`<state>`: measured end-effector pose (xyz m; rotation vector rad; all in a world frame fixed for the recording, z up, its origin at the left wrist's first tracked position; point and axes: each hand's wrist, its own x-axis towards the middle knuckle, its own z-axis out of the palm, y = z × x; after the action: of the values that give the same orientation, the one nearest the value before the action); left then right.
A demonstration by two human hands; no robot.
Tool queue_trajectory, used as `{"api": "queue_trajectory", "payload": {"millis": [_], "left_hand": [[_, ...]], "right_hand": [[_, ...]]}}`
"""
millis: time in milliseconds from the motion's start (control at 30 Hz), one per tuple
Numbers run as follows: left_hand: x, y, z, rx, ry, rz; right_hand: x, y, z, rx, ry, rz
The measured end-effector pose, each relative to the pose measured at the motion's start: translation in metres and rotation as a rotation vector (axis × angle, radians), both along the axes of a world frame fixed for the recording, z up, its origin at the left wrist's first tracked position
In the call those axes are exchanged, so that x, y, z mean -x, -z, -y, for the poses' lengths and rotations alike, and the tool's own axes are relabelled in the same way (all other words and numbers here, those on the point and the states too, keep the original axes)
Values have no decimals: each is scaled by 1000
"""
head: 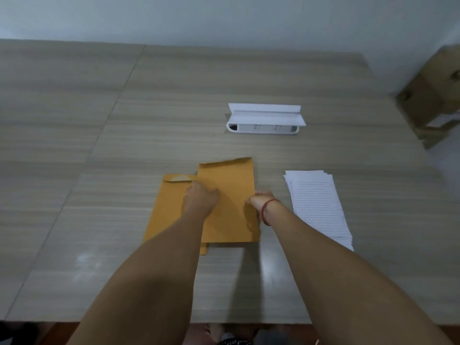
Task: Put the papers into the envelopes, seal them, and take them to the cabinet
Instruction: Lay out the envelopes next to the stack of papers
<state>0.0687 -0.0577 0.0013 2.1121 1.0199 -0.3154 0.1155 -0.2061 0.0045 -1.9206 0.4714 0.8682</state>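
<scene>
Brown paper envelopes lie in a loose stack at the middle of the table. The top envelope (227,190) is shifted up and to the right of the one beneath (166,207), whose flap end with a pale half-round notch shows at the upper left. My left hand (200,197) rests on the left edge of the top envelope, fingers bent over it. My right hand (258,201), with a red cord at the wrist, pinches the same envelope's right edge. A stack of lined white papers (319,207) lies to the right of the envelopes, apart from them.
A white holder (263,128) with a folded white sheet on top stands farther back on the grey wood-grain table (99,145). A wooden stool (433,95) stands past the table's right edge. The table's near edge runs just above my feet.
</scene>
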Motion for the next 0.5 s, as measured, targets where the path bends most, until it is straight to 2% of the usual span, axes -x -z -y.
{"api": "queue_trajectory", "payload": {"millis": [167, 333, 500], "left_hand": [[-13, 8, 41, 69, 14, 20], [-15, 23, 69, -74, 102, -54], [-17, 19, 91, -193, 134, -196]], "right_hand": [[-12, 10, 42, 120, -21, 53], [-16, 26, 63, 372, -155, 180], [-20, 30, 78, 474, -279, 233]]}}
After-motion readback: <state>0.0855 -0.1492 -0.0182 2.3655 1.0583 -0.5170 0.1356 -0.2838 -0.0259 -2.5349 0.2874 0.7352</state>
